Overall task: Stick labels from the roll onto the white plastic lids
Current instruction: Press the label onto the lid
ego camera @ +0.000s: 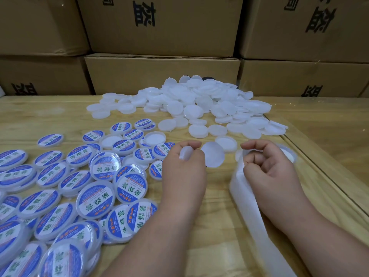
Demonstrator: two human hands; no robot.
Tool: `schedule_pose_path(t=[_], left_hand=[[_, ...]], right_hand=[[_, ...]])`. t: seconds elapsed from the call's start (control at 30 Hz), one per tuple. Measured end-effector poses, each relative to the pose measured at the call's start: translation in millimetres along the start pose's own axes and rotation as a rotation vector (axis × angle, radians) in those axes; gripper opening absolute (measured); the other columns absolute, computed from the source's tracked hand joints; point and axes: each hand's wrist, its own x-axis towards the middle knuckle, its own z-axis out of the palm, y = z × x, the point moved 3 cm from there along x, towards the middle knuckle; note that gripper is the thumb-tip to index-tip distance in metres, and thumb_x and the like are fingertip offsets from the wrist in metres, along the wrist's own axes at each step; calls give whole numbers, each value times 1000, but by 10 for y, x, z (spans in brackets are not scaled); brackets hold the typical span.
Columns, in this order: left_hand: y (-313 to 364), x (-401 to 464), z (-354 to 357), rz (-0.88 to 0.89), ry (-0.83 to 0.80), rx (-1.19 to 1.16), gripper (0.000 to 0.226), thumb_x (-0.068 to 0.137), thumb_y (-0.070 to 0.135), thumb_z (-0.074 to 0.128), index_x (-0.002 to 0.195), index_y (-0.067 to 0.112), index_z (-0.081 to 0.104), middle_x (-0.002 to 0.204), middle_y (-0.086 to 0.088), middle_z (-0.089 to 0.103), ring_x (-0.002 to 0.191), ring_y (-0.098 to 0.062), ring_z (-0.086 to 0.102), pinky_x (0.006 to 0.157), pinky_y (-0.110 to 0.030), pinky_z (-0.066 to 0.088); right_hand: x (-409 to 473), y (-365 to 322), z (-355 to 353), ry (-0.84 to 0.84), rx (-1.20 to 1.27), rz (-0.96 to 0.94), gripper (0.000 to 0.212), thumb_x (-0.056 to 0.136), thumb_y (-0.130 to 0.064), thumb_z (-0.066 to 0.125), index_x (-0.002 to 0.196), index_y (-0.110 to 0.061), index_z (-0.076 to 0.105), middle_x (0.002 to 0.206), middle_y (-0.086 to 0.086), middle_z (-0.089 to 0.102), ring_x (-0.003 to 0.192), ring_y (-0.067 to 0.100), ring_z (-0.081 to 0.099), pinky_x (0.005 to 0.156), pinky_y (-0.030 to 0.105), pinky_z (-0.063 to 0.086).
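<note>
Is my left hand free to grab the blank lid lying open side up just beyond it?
Probably not yet: the left hand already pinches a blank lid. The open-side-up lid lies close with nothing across it, so the way is clear once that hand empties.

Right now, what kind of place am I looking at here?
Probably a small packing or stockroom workspace. Printed cardboard cartons are stacked against the back of a wooden table, which holds a heap of plain white lids and a spread of already labelled lids.
</note>
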Motion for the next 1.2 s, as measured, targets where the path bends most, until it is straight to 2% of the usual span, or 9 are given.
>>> schedule_pose_path(t=[0.13,0.3,0.43,0.5,0.6,0.7,0.93,1.1,1.2], left_hand=[[10,-4,1,7,16,10,30,64,28,52,83,45,68,59,18,61,54,-7,52,50,-24,47],[11,-34,49,17,-34,38,27,65,28,54,84,42,67,58,16,59,53,-7,51,48,-23,46],[15,-58,75,10,-91,60,25,65,27,54,82,40,67,60,12,58,55,-9,50,51,-25,45],[19,-66,71,9,-110,64,25,65,26,53,81,38,68,62,9,59,58,-11,51,54,-27,46],[25,-71,56,-5,-110,29,25,65,24,50,79,33,70,60,6,60,54,-10,54,50,-24,47],[34,-67,50,-17,-100,17,25,66,23,50,77,30,71,57,5,60,51,-10,56,48,-20,47],[22,-52,68,-20,-114,34,23,68,25,52,77,31,72,54,4,58,53,-14,57,51,-27,47],[25,-49,74,-8,-120,32,23,67,25,52,75,31,72,57,5,61,53,-12,57,50,-25,46],[26,-57,73,-15,-127,24,23,67,24,52,76,30,72,58,5,62,52,-12,55,47,-22,44]], right_hand=[[17,25,-13,44,10,-30,38,92,8,50,98,-27,63,63,-9,51,47,5,39,46,13,37],[-11,-43,-14,76,-110,-211,53,90,12,51,90,-39,65,85,-19,62,62,5,50,56,12,41],[-50,-124,19,25,-253,-404,49,89,17,51,94,-30,64,97,-18,61,87,8,59,71,9,41],[-57,-160,43,-4,-301,-459,46,88,14,51,95,-29,64,100,-15,61,94,10,60,75,9,40],[-74,-216,64,-42,-353,-523,42,84,10,54,95,-30,63,101,-14,60,90,9,58,71,9,41],[-74,-207,66,-64,-382,-525,52,81,17,63,95,-33,62,103,-15,60,82,10,57,67,10,42],[-76,-210,61,-37,-356,-516,53,77,17,70,98,-31,64,110,-16,61,75,14,56,61,15,44],[-90,-206,61,-5,-318,-458,52,78,12,72,100,-34,63,96,-26,60,71,12,56,59,10,42],[-97,-210,58,3,-279,-439,53,79,9,75,98,-39,61,93,-20,63,69,11,56,56,12,43]])
